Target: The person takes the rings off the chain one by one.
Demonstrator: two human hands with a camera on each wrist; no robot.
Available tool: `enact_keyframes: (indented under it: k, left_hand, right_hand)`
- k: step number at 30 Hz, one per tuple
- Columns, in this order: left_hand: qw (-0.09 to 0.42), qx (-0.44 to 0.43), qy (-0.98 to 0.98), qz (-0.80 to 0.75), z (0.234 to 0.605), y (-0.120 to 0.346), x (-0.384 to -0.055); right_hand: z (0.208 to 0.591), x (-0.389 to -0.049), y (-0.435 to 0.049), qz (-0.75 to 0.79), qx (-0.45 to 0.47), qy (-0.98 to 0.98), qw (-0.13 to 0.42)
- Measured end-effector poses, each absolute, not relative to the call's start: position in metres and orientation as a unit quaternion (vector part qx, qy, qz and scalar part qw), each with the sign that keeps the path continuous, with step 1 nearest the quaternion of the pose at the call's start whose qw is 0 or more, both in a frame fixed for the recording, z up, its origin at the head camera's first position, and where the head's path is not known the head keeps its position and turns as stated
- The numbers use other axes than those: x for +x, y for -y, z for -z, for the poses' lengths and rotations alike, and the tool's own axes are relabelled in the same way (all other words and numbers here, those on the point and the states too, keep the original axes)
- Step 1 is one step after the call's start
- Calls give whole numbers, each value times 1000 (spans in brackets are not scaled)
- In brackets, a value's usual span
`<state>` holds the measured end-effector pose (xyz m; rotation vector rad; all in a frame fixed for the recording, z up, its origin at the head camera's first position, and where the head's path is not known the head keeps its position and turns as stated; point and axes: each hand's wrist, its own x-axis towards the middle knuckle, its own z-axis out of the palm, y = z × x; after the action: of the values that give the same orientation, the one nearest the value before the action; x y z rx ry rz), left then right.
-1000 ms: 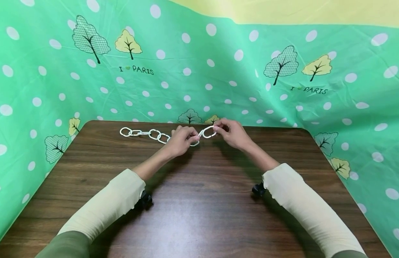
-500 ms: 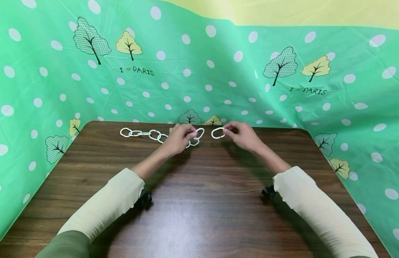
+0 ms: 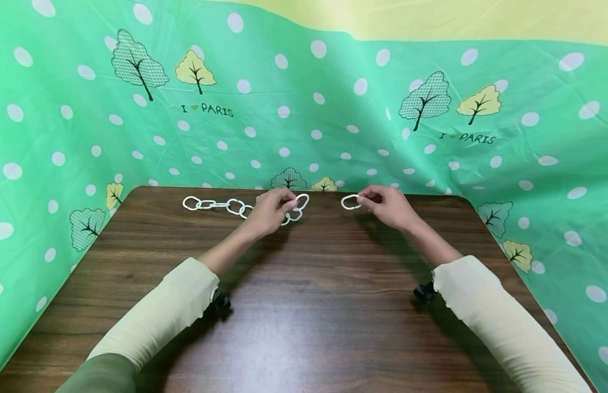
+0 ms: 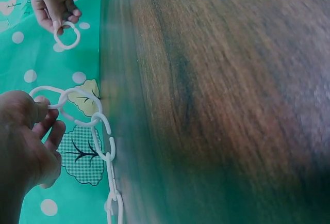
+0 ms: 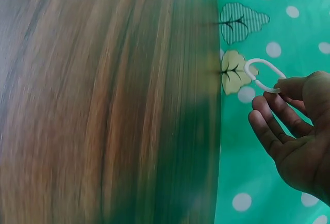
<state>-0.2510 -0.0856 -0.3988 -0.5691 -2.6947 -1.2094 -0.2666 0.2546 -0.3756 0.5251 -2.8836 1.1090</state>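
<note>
A chain of white plastic links (image 3: 235, 206) runs along the far side of the table, its left part lying on the wood. My left hand (image 3: 272, 212) pinches the link at the chain's right end (image 4: 47, 89) between thumb and forefinger, and hides some of the middle links. In the left wrist view more links hang down from that one. Off to the right, my right hand (image 3: 389, 206) pinches a single loose white link (image 3: 350, 202) by its right end. A small gap shows in the loose link's side in the right wrist view. The two hands are apart.
The dark wooden table (image 3: 304, 305) has its back edge just beyond the hands. Behind it hangs a green curtain (image 3: 304, 125) with white dots and printed trees. Black wrist cameras sit under both cream sleeves (image 3: 161, 308).
The loose link has come away from the chain's end link, and my right hand has carried it to the right. My left hand has stayed nearly in place, still holding the end link.
</note>
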Motion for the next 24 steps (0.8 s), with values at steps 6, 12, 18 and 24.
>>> enact_keyframes:
  k: [6,12,18,24]
  left_hand:
    - [66,-183,892,408,399,86,-249]
    - [61,-179,887,420,399,86,-251]
    - [54,-175,883,433,399,84,-251]
    - [55,-177,881,436,400,83,-252]
  right_hand:
    - [374,-269,-269,-346,153,926,8]
    - [371,-271,-282,-337,137,932,9]
    - [372,-273,-293,-333,122,935,5]
    - [376,-275,-303,-337,113,935,9]
